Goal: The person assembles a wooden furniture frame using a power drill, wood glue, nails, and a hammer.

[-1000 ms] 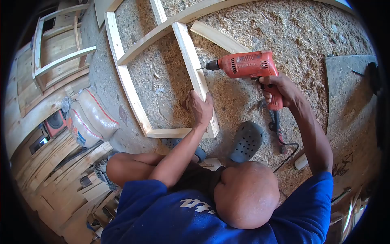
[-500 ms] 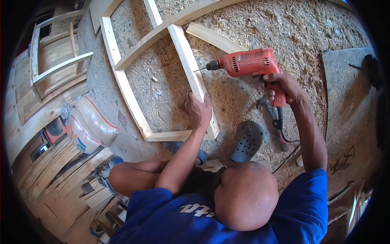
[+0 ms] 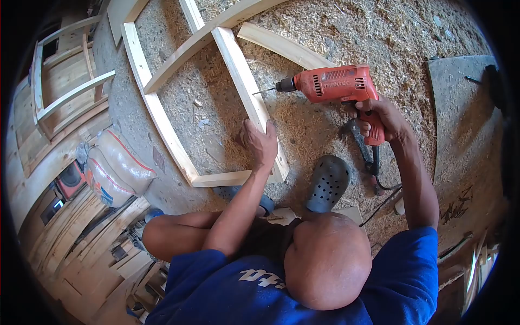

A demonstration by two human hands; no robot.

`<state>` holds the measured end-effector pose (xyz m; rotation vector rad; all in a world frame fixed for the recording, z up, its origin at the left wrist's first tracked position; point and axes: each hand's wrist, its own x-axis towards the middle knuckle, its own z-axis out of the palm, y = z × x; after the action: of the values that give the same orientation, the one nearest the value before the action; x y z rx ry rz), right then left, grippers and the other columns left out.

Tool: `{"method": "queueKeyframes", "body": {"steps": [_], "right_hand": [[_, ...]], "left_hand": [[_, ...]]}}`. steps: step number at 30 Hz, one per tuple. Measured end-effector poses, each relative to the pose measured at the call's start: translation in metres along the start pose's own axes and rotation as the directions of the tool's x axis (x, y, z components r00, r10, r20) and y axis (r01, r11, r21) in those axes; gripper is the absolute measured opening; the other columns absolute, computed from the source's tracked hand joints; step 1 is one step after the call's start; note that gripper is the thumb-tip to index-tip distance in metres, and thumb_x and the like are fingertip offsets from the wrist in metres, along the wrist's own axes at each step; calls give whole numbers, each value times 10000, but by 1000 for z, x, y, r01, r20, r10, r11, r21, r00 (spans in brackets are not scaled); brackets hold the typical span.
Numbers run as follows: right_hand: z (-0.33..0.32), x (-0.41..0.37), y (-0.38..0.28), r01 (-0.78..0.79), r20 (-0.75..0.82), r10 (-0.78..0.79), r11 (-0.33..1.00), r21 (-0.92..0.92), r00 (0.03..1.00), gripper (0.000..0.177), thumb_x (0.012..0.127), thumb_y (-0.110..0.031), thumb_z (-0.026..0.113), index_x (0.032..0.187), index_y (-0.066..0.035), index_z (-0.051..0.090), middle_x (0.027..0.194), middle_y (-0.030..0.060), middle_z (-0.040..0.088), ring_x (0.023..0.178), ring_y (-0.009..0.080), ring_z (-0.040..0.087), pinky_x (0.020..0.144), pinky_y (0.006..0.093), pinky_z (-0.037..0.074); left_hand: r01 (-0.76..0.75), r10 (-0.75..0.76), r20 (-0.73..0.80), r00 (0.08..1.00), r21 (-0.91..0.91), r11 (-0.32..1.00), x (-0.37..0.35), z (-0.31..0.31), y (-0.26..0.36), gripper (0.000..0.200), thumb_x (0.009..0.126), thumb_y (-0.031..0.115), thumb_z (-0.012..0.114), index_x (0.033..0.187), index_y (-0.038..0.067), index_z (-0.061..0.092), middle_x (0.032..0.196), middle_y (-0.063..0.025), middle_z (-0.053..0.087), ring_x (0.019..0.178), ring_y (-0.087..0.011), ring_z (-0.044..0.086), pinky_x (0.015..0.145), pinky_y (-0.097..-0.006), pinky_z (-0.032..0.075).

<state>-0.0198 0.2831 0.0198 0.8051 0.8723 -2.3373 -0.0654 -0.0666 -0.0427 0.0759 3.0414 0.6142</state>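
My left hand (image 3: 259, 142) is wrapped round a pale rail of the wooden frame (image 3: 238, 67), near its lower right corner. In my right hand (image 3: 382, 120) is the grip of a red corded drill (image 3: 337, 84), held level and pointing left. The drill's thin bit reaches the rail's right side, above my left hand; whether its tip touches the wood I cannot tell. A loose pale board (image 3: 284, 47) lies on the ground behind the drill.
A hammer (image 3: 362, 143) lies below the drill near a blue-grey clog (image 3: 329, 184). White sacks (image 3: 118, 168) stand at the left, with stacked planks (image 3: 70, 219) below and another wooden frame (image 3: 81, 92) above. A grey board (image 3: 460, 119) lies at the right.
The wooden frame and my left hand have shifted slightly left in the view. The drill has moved a little right relative to the frame, with more of its bit showing.
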Motion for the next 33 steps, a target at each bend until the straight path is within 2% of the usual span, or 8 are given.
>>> {"method": "queueKeyframes", "body": {"steps": [8,11,13,17,20,22,29,33], "right_hand": [[-3,3,4,-13,5,13,998,66,1000,342,865,-112,655,1163,-8,523,849,95,602,506,151,545,452,309,472],[-3,2,2,-25,9,24,997,69,1000,354,868,-112,657,1178,-8,519,852,97,603,507,148,545,452,302,472],[-1,1,1,-31,4,30,997,72,1000,359,872,-112,656,1185,-7,516,853,98,603,507,146,545,453,299,473],[1,0,0,-32,8,32,995,91,999,359,884,-113,647,1200,-6,513,852,97,601,509,141,545,454,299,480],[1,1,0,-29,16,28,997,76,999,361,886,-117,646,1204,-7,514,854,96,602,512,138,546,455,300,485],[-1,1,1,-23,19,22,997,69,1000,364,885,-118,648,1206,-8,514,856,96,603,514,137,548,455,301,488],[0,3,-1,-38,-6,39,996,80,999,327,893,-115,651,1172,3,529,842,84,604,513,133,548,454,299,489],[-1,6,6,-59,-25,61,995,83,998,293,892,-105,651,1139,9,543,815,71,590,510,133,548,448,294,476]], "left_hand": [[54,-48,83,995,-73,996,4,-8,8,468,915,260,695,1132,-110,509,1064,-304,572,1012,-484,560,933,-536,397],[46,-42,51,998,-84,995,0,1,-2,462,914,246,698,1134,-112,506,1063,-299,574,1019,-482,557,929,-538,401],[-27,27,-10,1000,-16,1000,-1,3,-4,459,916,242,698,1137,-111,506,1057,-293,575,1013,-477,562,928,-533,410],[-33,33,-3,999,-5,999,-1,0,-3,463,919,248,698,1135,-113,505,1059,-293,571,1016,-473,567,927,-524,418],[72,-64,84,994,-93,993,3,-7,5,474,920,252,699,1136,-122,504,1065,-298,566,1023,-472,569,930,-516,422],[6,-6,36,999,-19,1000,1,-1,-2,485,920,257,698,1138,-131,505,1075,-305,564,1030,-474,567,931,-516,422],[29,-27,40,999,-33,999,1,-2,3,509,925,284,693,1155,-127,502,1085,-303,568,1042,-480,559,951,-531,403],[9,-10,34,999,40,999,1,-1,3,508,920,304,696,1149,-105,500,1088,-296,568,1040,-478,551,966,-545,371]]}}
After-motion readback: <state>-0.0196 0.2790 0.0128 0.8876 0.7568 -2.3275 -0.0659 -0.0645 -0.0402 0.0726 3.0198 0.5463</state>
